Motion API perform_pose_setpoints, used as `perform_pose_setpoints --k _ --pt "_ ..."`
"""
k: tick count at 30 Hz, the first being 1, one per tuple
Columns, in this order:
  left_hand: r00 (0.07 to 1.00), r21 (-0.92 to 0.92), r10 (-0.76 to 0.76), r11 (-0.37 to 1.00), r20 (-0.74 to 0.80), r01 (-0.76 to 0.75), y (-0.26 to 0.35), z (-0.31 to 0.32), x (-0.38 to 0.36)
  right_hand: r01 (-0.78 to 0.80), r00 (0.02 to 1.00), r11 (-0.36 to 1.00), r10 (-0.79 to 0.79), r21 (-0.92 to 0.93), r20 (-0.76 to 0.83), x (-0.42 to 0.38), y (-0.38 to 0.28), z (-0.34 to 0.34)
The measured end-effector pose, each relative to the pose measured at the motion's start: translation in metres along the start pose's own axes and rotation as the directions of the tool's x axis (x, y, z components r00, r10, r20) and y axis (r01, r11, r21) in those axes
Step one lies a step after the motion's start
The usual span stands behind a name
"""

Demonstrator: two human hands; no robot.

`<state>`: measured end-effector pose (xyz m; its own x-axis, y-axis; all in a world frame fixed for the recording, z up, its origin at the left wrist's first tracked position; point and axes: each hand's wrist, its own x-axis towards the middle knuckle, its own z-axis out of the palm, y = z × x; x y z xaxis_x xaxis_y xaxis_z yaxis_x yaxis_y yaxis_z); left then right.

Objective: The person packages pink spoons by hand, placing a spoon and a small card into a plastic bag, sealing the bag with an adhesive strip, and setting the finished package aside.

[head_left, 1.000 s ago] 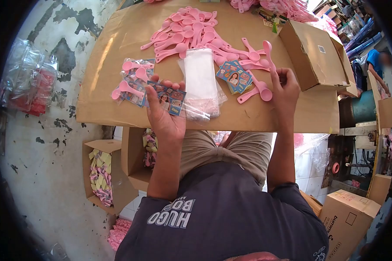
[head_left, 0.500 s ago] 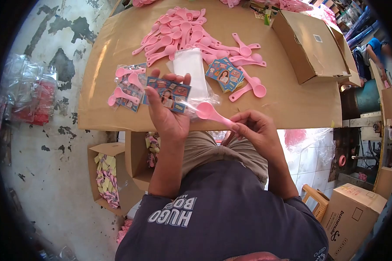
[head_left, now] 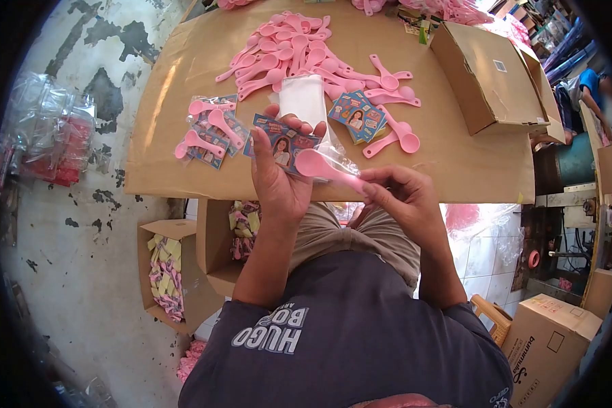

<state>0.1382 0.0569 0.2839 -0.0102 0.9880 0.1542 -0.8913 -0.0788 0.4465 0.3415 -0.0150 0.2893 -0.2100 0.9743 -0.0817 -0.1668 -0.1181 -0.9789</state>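
My left hand (head_left: 279, 180) holds a blue printed card (head_left: 277, 144) with a clear plastic bag (head_left: 336, 151) around it, fingers behind and thumb in front. My right hand (head_left: 402, 198) pinches the handle end of a pink measuring spoon (head_left: 318, 164). The spoon's bowl overlaps the card's lower right corner and the bag. Left of my hands lie packed cards with spoons (head_left: 207, 139) in clear bags. Just beyond are a stack of clear bags (head_left: 301, 96) and a stack of loose blue cards (head_left: 355, 115).
A heap of pink spoons (head_left: 289, 51) covers the table's far middle. Two spoons (head_left: 393, 136) lie beside the card stack. An open cardboard box (head_left: 479, 81) stands at the table's right. Boxes of wrapped pieces (head_left: 164, 279) sit below the left edge. Another person (head_left: 590, 92) is at far right.
The spoon's bowl has moved left, from beside the card to over its lower right corner. My left hand and the card have shifted slightly right.
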Motion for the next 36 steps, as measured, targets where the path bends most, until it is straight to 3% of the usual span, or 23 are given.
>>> perform_pose_setpoints --k 2,4,7,12,14,16,20,22,23,25,26,28,29,31,32,33,35,36 --pt "1.0 0.037 0.027 0.999 -0.005 -0.027 0.003 0.003 0.0 0.006 1.0 0.998 -0.007 -0.063 -0.021 0.001 0.0 -0.001" --pt "1.0 0.212 0.024 0.977 -0.003 -0.023 0.005 0.008 -0.003 -0.011 1.0 0.998 0.011 -0.059 -0.014 0.001 -0.002 -0.001" --pt "0.994 0.207 -0.106 0.973 0.032 0.097 -0.001 0.004 -0.007 0.013 1.0 0.999 -0.014 0.037 0.026 0.004 -0.003 0.011" --pt "0.978 0.132 -0.198 0.973 0.071 0.187 -0.003 -0.001 -0.012 0.086 0.996 0.986 -0.087 0.144 -0.006 0.008 0.001 0.025" --pt "0.958 0.003 -0.27 0.963 0.092 0.271 -0.004 0.0 -0.014 0.123 0.992 0.981 -0.12 0.151 -0.031 0.01 0.014 0.027" --pt "0.948 0.002 -0.306 0.952 0.087 0.307 -0.006 -0.001 -0.019 0.236 0.963 0.969 -0.225 0.066 -0.146 0.015 0.023 0.034" --pt "0.933 -0.043 -0.346 0.935 0.1 0.351 -0.009 -0.005 -0.023 0.285 0.941 0.958 -0.285 -0.028 -0.184 0.016 0.021 0.045" --pt "0.93 -0.034 -0.36 0.931 0.078 0.363 -0.007 -0.004 -0.023 0.377 0.846 0.87 -0.463 -0.317 -0.265 0.013 0.014 0.05" --pt "0.926 -0.025 -0.373 0.927 0.054 0.374 -0.006 -0.004 -0.023 0.378 0.845 0.87 -0.464 -0.317 -0.266 0.012 0.012 0.048" --pt "0.922 -0.058 -0.384 0.921 0.049 0.386 -0.007 -0.01 -0.019 0.588 0.635 0.441 -0.771 -0.678 0.05 0.011 0.007 0.038" --pt "0.917 -0.091 -0.396 0.913 0.044 0.399 -0.007 -0.012 -0.017 0.588 0.635 0.442 -0.771 -0.678 0.048 0.009 0.004 0.034" --pt "0.916 -0.065 -0.4 0.914 0.006 0.4 -0.004 -0.011 -0.014 0.729 0.592 0.435 -0.789 -0.529 0.167 0.004 0.0 0.024" --pt "0.916 -0.041 -0.399 0.917 -0.033 0.398 -0.002 -0.011 -0.012 0.728 0.59 0.434 -0.79 -0.531 0.164 0.003 0.001 0.019" --pt "0.908 -0.05 -0.419 0.907 -0.001 0.418 0.002 0.0 -0.009 0.686 0.667 0.648 -0.742 -0.332 -0.071 0.003 0.002 0.011" --pt "0.886 -0.072 -0.462 0.883 0.03 0.463 0.004 0.006 -0.009 0.597 0.71 0.642 -0.702 -0.48 -0.055 0.004 -0.001 0.005" --pt "0.861 -0.093 -0.505 0.856 0.062 0.509 0.006 0.013 -0.009 0.597 0.709 0.643 -0.702 -0.481 -0.059 0.009 -0.002 0.003" --pt "0.847 -0.051 -0.529 0.845 0.055 0.532 0.002 0.016 -0.009 0.456 0.721 0.388 -0.689 -0.801 0.077 0.017 -0.001 0.004" --pt "0.836 -0.012 -0.547 0.836 0.047 0.548 0.001 0.017 -0.009 0.471 0.714 0.354 -0.691 -0.808 0.113 0.02 0.001 0.004"
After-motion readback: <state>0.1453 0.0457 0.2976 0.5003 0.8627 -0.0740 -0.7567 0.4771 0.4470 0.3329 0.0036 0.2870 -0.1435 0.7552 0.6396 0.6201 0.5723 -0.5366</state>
